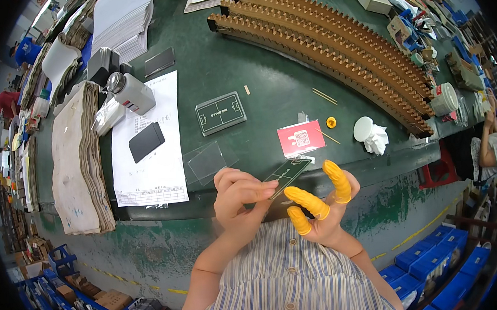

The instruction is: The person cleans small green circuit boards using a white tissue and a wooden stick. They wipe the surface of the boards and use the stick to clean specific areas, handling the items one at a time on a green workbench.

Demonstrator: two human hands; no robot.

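Note:
Both my hands hold a small dark green card printed like a sports pitch, just in front of my striped shirt and above the table's near edge. My left hand pinches its near end with bare fingers. My right hand, with yellow rubber finger cots on several fingers, steadies the card's right side. A second pitch card lies flat on the green table farther out. A clear plastic sleeve rests just beyond my left hand.
A printed sheet with a black card and a white bottle lies at left, beside stacked cloth-like sheets. A red card, a yellow cot and a white lid sit right. Long brown slotted racks curve across the back. Blue bins stand below.

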